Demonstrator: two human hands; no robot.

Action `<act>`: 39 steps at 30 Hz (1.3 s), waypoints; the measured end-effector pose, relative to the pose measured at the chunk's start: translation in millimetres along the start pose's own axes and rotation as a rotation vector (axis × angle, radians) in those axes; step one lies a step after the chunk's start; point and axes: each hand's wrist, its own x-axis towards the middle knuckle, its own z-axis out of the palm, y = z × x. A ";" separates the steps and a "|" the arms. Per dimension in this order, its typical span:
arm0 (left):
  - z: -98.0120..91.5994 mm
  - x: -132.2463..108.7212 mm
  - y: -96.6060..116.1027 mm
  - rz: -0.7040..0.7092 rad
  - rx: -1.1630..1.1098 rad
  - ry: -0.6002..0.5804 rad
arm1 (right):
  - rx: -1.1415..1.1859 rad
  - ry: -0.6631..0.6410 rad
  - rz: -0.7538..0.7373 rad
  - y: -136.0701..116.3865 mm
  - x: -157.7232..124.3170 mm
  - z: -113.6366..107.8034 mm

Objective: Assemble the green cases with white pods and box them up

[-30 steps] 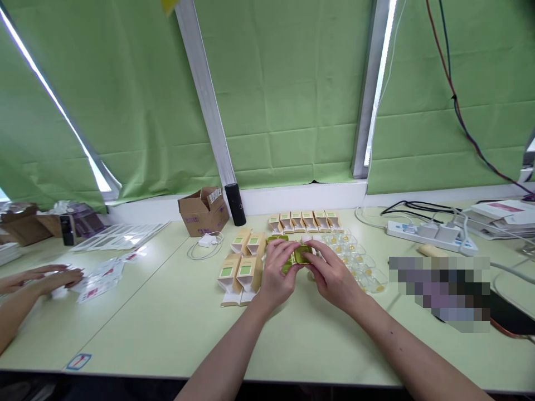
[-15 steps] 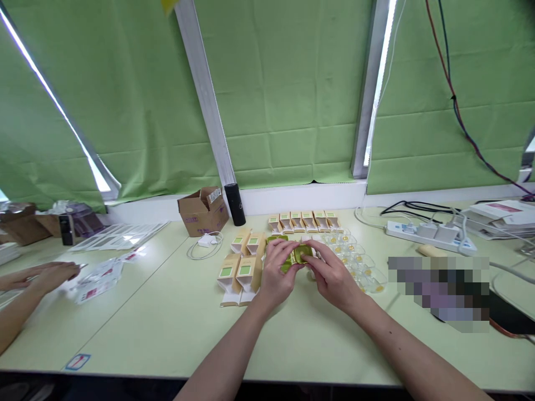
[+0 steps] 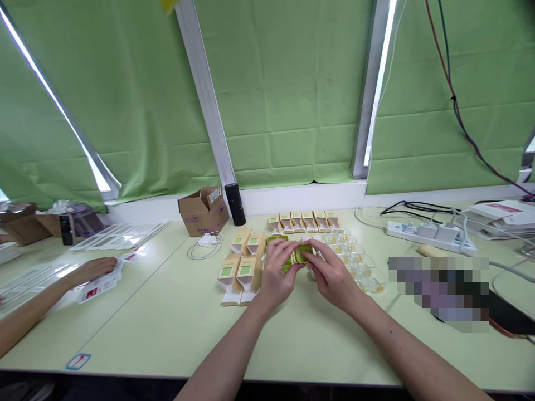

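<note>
Green square piece (image 3: 303,254) sits between our two hands, in front of us over the middle of the table (image 3: 175,328). Its broad face points up and back toward us, with one pair of edges running roughly left to right. What shows of it looks about as long as it is wide, so we can make out no long axis; our fingers hide part of its outline.

Our left hand (image 3: 279,273) is closed narrow on the piece's left side, fingers over the far edge and thumb at the near one. Our right hand (image 3: 334,275) pinches the right side, with its fingertips and thumb close together. We cannot tell whether the piece touches anything beneath it.

Partly behind our left hand lie more green pieces (image 3: 277,238). Just beside that hand, on its left, stand four cream cartons (image 3: 249,270) with green panels, their white flaps toward us. Six similar cartons (image 3: 305,222) line up farther back. Near our right hand, clear plastic containers (image 3: 355,260) with yellow spots lie in a group.

Well apart on the left, a co-worker's hand (image 3: 98,268) rests over printed sheets (image 3: 100,288).
</note>
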 end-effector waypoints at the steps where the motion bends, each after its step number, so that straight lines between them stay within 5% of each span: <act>1: 0.0 0.3 -0.1 -0.006 -0.008 -0.003 | 0.015 0.001 0.017 0.4 -0.4 0.3; 5: -0.6 1.5 -0.3 -0.071 -0.051 -0.006 | 0.101 0.025 0.113 -0.5 -1.4 1.6; 18: 0.8 6.4 -5.7 -0.587 -0.312 0.094 | 0.244 -0.019 0.267 -10.1 0.7 3.9; 24: 2.4 6.4 -3.2 -0.718 -0.427 0.021 | 0.292 0.008 0.343 -9.2 -1.7 8.3; 39: 2.6 2.8 -7.1 -0.417 -0.314 -0.048 | 0.793 0.090 0.728 1.6 4.4 7.0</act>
